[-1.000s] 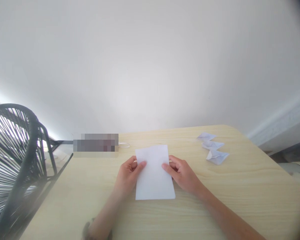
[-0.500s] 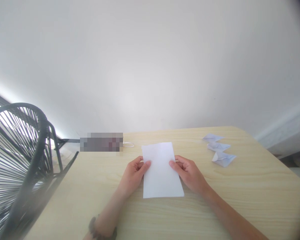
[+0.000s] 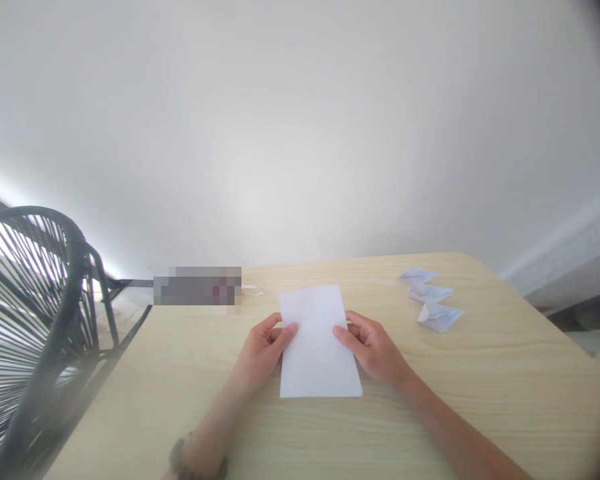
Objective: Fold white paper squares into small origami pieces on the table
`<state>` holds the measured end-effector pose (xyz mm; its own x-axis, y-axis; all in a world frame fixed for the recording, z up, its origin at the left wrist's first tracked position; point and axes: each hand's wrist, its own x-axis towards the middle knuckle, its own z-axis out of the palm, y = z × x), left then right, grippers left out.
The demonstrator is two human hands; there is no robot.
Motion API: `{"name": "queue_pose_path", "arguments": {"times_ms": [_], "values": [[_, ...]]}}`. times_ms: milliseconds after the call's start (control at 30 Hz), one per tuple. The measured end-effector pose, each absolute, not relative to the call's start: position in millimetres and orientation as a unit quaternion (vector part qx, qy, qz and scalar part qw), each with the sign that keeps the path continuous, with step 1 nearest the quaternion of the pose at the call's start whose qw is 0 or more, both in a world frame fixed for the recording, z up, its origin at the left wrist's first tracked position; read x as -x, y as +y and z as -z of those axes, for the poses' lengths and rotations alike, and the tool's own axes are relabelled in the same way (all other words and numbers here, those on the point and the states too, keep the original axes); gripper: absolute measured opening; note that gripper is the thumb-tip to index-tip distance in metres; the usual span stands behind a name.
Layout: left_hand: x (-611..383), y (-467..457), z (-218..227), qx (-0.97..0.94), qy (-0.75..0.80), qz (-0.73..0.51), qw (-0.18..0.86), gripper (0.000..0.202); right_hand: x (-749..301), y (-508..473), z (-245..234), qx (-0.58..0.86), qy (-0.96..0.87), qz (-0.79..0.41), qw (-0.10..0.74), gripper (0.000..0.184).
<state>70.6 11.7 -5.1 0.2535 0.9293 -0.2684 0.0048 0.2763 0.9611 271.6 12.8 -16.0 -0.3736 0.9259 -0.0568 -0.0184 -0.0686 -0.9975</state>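
Between my hands is a white sheet of paper (image 3: 319, 360), its face toward me, over the middle of the table. My left hand (image 3: 264, 347) grips its left edge, thumb on the front and fingers behind. On the right edge my right hand (image 3: 373, 345) pinches the paper the same way. The fingertips behind the sheet are hidden. Over to the right, three folded white paper shapes lie in a column: a far one (image 3: 419, 275), a middle one (image 3: 431, 293) and a near one (image 3: 441, 317).
The light wooden table (image 3: 480, 400) meets a white wall (image 3: 300, 133) at the back. A blurred-out dark object (image 3: 195, 287) with a white loop (image 3: 253, 290) sits at the back left. A black corded chair (image 3: 55, 320) stands by the left edge.
The whole view has shifted slightly, so everything appears a little further left. Both hands keep the same grip on the paper.
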Motion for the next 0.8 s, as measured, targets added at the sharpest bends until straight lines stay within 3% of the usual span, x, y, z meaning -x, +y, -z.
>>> {"name": "queue_pose_path", "arguments": {"times_ms": [433, 633, 800], "values": [[-70, 14, 3, -0.457, 0.46, -0.378, 0.66, 0.035, -272, 13, 19, 0.426, -0.591, -0.566, 0.386, 0.036], [-69, 14, -4, -0.407, 0.487, -0.367, 0.68, 0.06, -277, 15, 24, 0.426, -0.662, -0.454, 0.416, 0.026], [-70, 12, -6, -0.487, 0.509, -0.337, 0.624, 0.042, -276, 16, 23, 0.38, -0.722, -0.407, 0.411, 0.034]]}}
